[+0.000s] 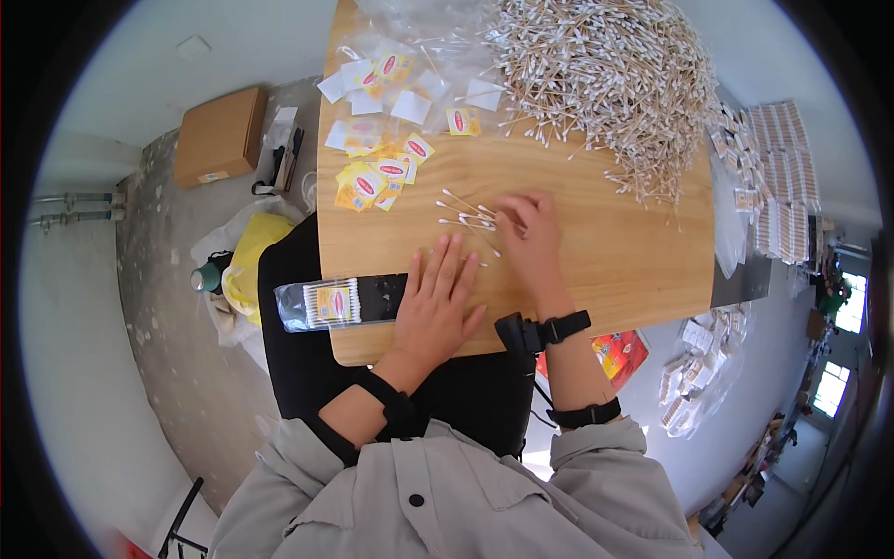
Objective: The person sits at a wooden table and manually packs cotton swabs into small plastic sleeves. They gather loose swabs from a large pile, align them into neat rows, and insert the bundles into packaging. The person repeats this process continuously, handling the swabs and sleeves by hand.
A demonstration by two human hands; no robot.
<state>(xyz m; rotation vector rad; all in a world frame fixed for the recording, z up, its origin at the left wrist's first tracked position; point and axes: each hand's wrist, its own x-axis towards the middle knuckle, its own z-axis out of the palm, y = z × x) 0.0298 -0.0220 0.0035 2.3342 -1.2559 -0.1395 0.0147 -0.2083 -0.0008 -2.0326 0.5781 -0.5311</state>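
A few loose cotton swabs (466, 221) lie on the wooden table in front of me. My right hand (529, 233) is at their right end, its fingers curled and pinched around swab ends; how many it grips is hidden. My left hand (436, 303) rests palm down with its fingers stretched out, just below the loose swabs. Beside its wrist, a black strip (380, 296) reaches over the table's left edge and partly under the hand. On that strip is a clear plastic bag (291, 307) holding a row of cotton swabs with a yellow and white label card (333, 303).
A big heap of cotton swabs (615, 84) covers the far right of the table (624, 252). Yellow and white label cards (372, 177) and clear plastic bags (419, 33) are scattered at the far left. Packed swab bundles (782, 177) sit beyond the right edge. A cardboard box (219, 138) stands on the floor.
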